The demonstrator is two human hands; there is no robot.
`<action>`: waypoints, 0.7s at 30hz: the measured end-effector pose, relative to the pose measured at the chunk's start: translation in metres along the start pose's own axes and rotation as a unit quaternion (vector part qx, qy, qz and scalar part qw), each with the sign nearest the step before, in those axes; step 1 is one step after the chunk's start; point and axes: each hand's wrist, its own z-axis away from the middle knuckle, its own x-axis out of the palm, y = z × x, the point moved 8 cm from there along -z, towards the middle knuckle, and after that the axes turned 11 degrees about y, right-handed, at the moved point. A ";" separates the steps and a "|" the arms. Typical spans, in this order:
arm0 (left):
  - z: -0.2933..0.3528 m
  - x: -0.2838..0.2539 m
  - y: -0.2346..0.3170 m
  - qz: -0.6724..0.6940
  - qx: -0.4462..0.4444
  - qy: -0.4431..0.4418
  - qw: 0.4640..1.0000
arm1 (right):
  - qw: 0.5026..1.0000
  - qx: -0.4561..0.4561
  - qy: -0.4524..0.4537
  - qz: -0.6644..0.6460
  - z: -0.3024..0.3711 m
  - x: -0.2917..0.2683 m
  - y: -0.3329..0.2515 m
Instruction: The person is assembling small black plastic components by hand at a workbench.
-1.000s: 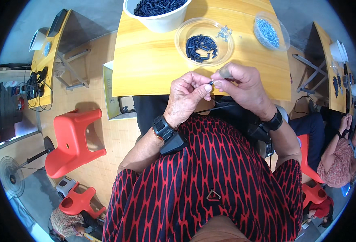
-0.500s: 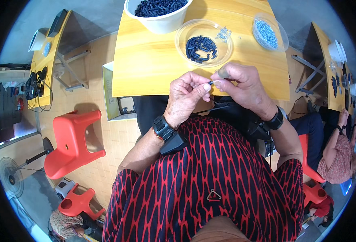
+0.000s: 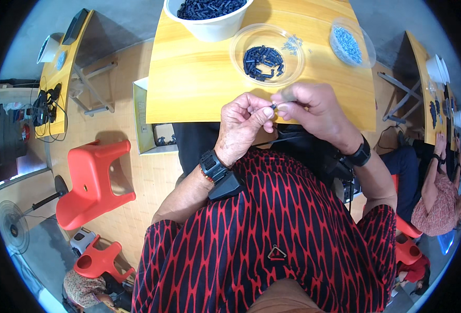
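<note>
Together near the table's [image 3: 188,83] edge, a left hand [image 3: 243,124] and right hand [image 3: 314,110] pinched a small dark piece [image 3: 273,106] between fingertips, a clear bowl [image 3: 264,36] at 12 o'clock.

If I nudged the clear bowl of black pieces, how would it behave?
The clear bowl would probably slide rather than tip, as its base looks broad. It seems light: the black pieces cover only part of its floor. Its thin, see-through wall might flex if squeezed.
</note>
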 end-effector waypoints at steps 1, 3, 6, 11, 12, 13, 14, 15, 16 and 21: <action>0.000 0.001 0.000 -0.005 -0.002 -0.001 1.000 | 0.991 0.082 0.036 -0.100 0.004 -0.001 0.012; -0.001 0.000 -0.001 -0.010 -0.005 -0.001 1.000 | 0.964 0.164 0.072 -0.197 0.011 -0.001 0.026; -0.001 -0.001 -0.002 0.004 -0.010 -0.005 1.000 | 0.985 0.111 0.031 -0.126 0.011 0.000 0.019; 0.000 -0.001 -0.001 0.005 0.006 0.001 1.000 | 0.999 -0.015 0.004 -0.044 0.005 0.002 -0.003; 0.001 -0.001 -0.002 0.006 0.007 0.002 1.000 | 0.999 -0.016 0.002 -0.043 0.004 0.003 -0.004; 0.002 -0.001 -0.002 0.009 0.007 0.003 1.000 | 0.998 -0.048 -0.002 -0.027 0.005 0.004 -0.010; 0.002 -0.001 -0.002 0.012 0.007 0.004 1.000 | 0.997 -0.080 -0.007 -0.011 0.005 0.005 -0.016; 0.002 -0.002 -0.003 0.014 0.008 0.004 1.000 | 0.997 -0.080 -0.008 -0.010 0.004 0.004 -0.017; 0.002 -0.002 -0.003 0.013 0.009 0.001 1.000 | 0.996 -0.078 -0.035 0.004 0.003 0.005 -0.017; -0.001 -0.007 0.001 0.024 0.019 0.018 0.999 | 0.985 -0.096 -0.040 0.135 -0.039 -0.018 -0.021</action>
